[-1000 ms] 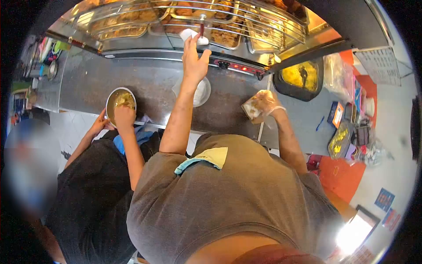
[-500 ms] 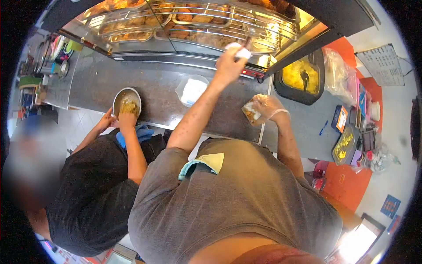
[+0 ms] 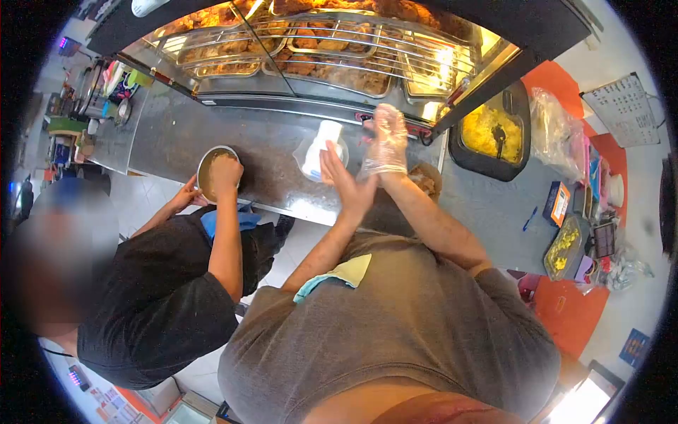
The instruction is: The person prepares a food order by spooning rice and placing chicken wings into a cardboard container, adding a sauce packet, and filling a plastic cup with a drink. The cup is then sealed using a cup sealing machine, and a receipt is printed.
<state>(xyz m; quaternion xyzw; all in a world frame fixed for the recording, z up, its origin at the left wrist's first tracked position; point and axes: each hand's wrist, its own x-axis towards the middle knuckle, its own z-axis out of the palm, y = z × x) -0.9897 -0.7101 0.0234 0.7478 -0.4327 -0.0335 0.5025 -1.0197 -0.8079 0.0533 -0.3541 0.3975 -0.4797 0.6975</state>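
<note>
At the near edge the wearer's grey shirt [image 3: 424,304] fills the view, with a yellow and teal cloth [image 3: 339,277] on its chest. On the left, beside the wearer, a co-worker in black has one hand [image 3: 224,173] inside a metal bowl [image 3: 206,161] and the other hand [image 3: 187,195] against its outside.

Farther on, the wearer's two hands come close together over the counter [image 3: 265,148]. The bare left hand [image 3: 344,177] has its fingers stretched to the far side and its thumb spread right, toward the other wrist — whether the two touch, I cannot tell. A white wad [image 3: 328,134] shows at its fingertips, in front of a clear tub [image 3: 302,152]; whether the hand grips it is unclear. The right hand [image 3: 388,138], in a clear plastic glove, is spread flat with its fingers pointing far. Just right of that forearm, and partly hidden by it, a food box [image 3: 429,185] sits on the counter.

To the far right stands a black pan [image 3: 487,161] of yellow food with a dark utensil [image 3: 498,138] in it. Farthest is the lit cabinet [image 3: 533,39] — metal trays [image 3: 332,44] of browned food behind rails.
</note>
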